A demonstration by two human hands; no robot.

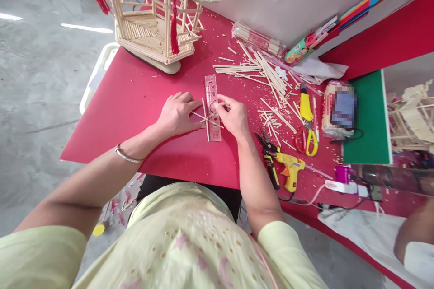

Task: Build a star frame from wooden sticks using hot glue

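On the near right of the red table (pixel 176 160), a glue gun (pixel 290 167) lies beside pliers (pixel 271 174). Nearer the middle, the right hand (pixel 234 117) grasps a clear ruler (pixel 214 134). One stick (pixel 208 134) lies along its left edge; a second stick (pixel 200 115) crosses it, left end between the left hand's (pixel 174 114) thumb and forefinger; I cannot tell whether they grip. Farther right lie scissors (pixel 308 126) and loose sticks (pixel 271 74); far left stands a stick pavilion (pixel 167 31).
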